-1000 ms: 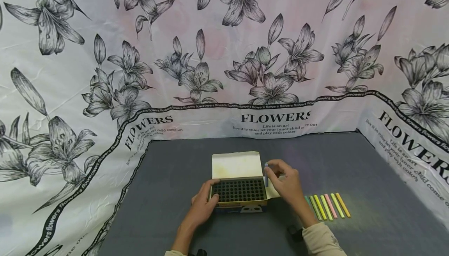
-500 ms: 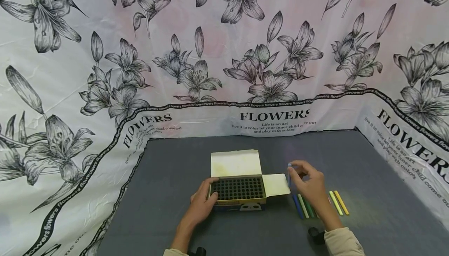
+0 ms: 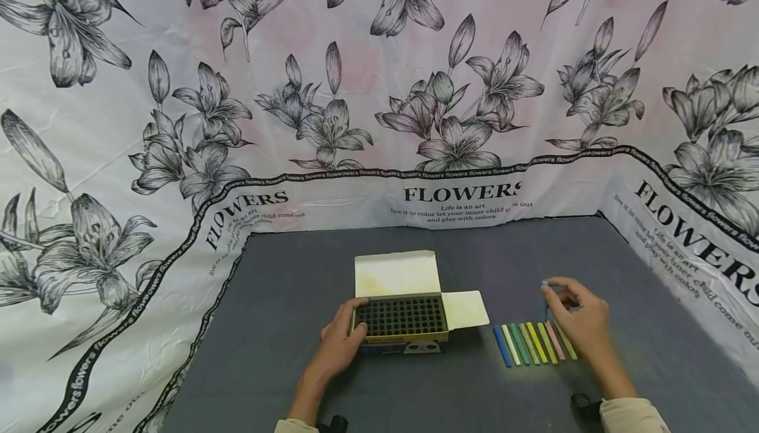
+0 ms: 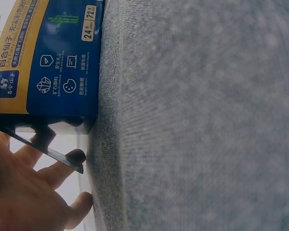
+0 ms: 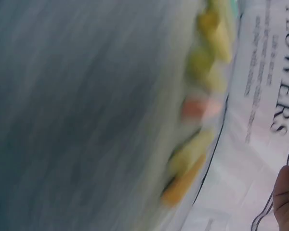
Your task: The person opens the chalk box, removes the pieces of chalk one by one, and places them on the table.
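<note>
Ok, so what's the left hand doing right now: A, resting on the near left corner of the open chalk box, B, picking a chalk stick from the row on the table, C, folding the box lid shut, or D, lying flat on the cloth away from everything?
A: in the head view the left hand rests on the near left corner of the open chalk box, whose lid stands open.

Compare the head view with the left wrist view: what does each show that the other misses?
Only the head view shows the right hand pinching a bluish chalk stick above the row of coloured chalks, and the chalk box open with its dark grid of holes. Only the left wrist view shows the box's blue and yellow printed side. Both show the left hand at the box on the grey mat.
</note>
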`<state>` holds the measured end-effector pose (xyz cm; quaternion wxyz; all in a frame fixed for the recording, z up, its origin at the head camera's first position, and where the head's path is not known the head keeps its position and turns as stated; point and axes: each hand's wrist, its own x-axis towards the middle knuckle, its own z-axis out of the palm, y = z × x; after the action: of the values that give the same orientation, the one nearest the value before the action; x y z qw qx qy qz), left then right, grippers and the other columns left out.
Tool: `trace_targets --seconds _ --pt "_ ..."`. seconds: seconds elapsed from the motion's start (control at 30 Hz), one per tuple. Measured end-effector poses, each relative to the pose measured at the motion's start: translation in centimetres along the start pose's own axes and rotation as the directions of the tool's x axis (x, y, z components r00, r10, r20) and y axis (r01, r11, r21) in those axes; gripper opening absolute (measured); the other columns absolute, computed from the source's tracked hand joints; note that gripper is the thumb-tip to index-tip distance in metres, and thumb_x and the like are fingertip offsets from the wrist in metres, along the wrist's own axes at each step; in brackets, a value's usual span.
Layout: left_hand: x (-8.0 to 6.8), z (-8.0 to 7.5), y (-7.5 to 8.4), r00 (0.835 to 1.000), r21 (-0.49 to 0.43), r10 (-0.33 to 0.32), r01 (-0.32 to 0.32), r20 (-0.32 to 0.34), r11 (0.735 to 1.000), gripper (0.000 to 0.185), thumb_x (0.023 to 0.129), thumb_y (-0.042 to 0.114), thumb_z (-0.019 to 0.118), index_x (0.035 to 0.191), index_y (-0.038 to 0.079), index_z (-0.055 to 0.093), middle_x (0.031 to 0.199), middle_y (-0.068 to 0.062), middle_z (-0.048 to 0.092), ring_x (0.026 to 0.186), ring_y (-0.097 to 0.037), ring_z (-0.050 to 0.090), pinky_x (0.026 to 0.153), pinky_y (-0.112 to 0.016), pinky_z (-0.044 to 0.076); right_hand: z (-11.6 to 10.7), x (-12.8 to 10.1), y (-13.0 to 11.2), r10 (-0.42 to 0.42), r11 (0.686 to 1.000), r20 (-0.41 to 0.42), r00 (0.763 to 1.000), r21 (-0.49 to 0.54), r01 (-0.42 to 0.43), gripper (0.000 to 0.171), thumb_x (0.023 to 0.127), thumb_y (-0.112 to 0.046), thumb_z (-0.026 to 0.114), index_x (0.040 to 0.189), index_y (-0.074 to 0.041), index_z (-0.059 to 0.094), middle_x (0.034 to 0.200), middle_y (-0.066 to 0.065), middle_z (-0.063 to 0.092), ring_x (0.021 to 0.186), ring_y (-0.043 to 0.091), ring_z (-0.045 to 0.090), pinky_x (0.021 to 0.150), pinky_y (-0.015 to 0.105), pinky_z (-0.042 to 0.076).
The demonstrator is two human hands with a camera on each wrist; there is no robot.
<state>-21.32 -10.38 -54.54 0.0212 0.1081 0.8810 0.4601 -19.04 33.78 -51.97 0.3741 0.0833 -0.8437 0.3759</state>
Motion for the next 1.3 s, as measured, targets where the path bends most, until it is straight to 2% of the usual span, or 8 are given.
trace_targets --seconds 0.17,0.33,0.5,0.67,0.77,0.87,1.17,1.3 --pt "0.0 0.0 0.1 1.000 0.021 -0.003 0.003 -0.001 1.000 0.045 0.103 0.026 0.048 0.147 0.032 0.047 0.151 -0.006 0.047 0.105 -0.023 0.050 0.091 -0.056 0.031 -2.2 -0.8 1.6 0.150 0.980 0.090 0.985 -0.143 -0.136 0.019 0.092 -0.007 0.073 0.110 -0.004 0.072 0.064 0.007 0.068 0.051 -0.004 0.052 0.048 0.020 0.039" --pt "-0.1 0.0 0.2 1.000 0.029 -0.010 0.010 0.002 1.000 0.045 0.103 0.027 0.049 0.147 0.033 0.046 0.153 -0.006 0.045 0.108 -0.024 0.049 0.085 -0.049 0.035 -4.2 -1.1 3.0 0.267 0.934 0.221 0.938 -0.298 -0.196 0.022 0.097 -0.021 0.069 0.112 -0.004 0.070 0.063 0.002 0.065 0.046 0.004 0.047 0.045 0.027 0.035" --pt "-0.1 0.0 0.2 1.000 0.032 -0.015 0.015 -0.003 0.999 0.045 0.103 0.027 0.049 0.147 0.033 0.046 0.154 -0.005 0.045 0.111 -0.025 0.050 0.087 -0.050 0.036 -5.8 -0.6 3.9 0.388 0.888 0.374 0.842 -0.396 -0.234 0.036 0.101 -0.034 0.063 0.115 -0.002 0.069 0.076 0.007 0.071 0.058 0.011 0.057 0.052 0.034 0.042" --pt "-0.1 0.1 0.1 1.000 -0.002 0.022 -0.022 0.000 1.000 0.046 0.103 0.023 0.048 0.149 0.027 0.045 0.155 -0.011 0.043 0.120 -0.029 0.051 0.100 -0.064 0.027 -6.4 0.2 4.5 0.454 0.870 0.510 0.731 -0.430 -0.241 0.041 0.101 -0.038 0.061 0.115 0.000 0.069 0.091 0.016 0.075 0.068 0.017 0.065 0.055 0.038 0.048" --pt "-0.1 0.1 0.1 0.999 -0.017 0.031 -0.031 0.005 0.999 0.047 0.104 0.022 0.048 0.150 0.025 0.045 0.155 -0.013 0.042 0.122 -0.030 0.050 0.103 -0.066 0.023 -6.3 0.4 4.8 0.472 0.862 0.554 0.686 -0.452 -0.228 0.041 0.101 -0.038 0.061 0.113 0.000 0.070 0.093 0.016 0.074 0.069 0.017 0.064 0.055 0.037 0.047" --pt "-0.1 0.0 0.1 0.999 -0.015 0.032 -0.032 0.006 0.999 0.047 0.103 0.022 0.048 0.150 0.024 0.044 0.156 -0.012 0.042 0.125 -0.030 0.050 0.102 -0.066 0.026 -6.0 0.5 5.1 0.481 0.856 0.569 0.667 -0.471 -0.216 0.039 0.100 -0.037 0.062 0.111 0.000 0.070 0.093 0.016 0.073 0.069 0.018 0.064 0.054 0.037 0.047" --pt "0.0 -0.2 0.1 0.999 0.016 0.033 -0.033 0.020 0.999 0.047 0.104 0.022 0.047 0.150 0.025 0.044 0.155 -0.010 0.044 0.125 -0.029 0.051 0.099 -0.064 0.030 -5.7 0.7 5.1 0.494 0.848 0.581 0.647 -0.486 -0.213 0.038 0.099 -0.035 0.062 0.110 0.001 0.071 0.095 0.019 0.072 0.073 0.021 0.065 0.057 0.040 0.049" --pt "0.1 -0.3 0.2 0.999 0.032 0.043 -0.044 0.029 0.999 0.046 0.104 0.022 0.045 0.151 0.024 0.044 0.156 -0.011 0.044 0.137 -0.034 0.048 0.102 -0.068 0.028 -5.9 0.6 5.0 0.499 0.846 0.576 0.647 -0.485 -0.221 0.043 0.099 -0.039 0.062 0.111 0.001 0.071 0.098 0.022 0.073 0.077 0.026 0.067 0.060 0.044 0.051"
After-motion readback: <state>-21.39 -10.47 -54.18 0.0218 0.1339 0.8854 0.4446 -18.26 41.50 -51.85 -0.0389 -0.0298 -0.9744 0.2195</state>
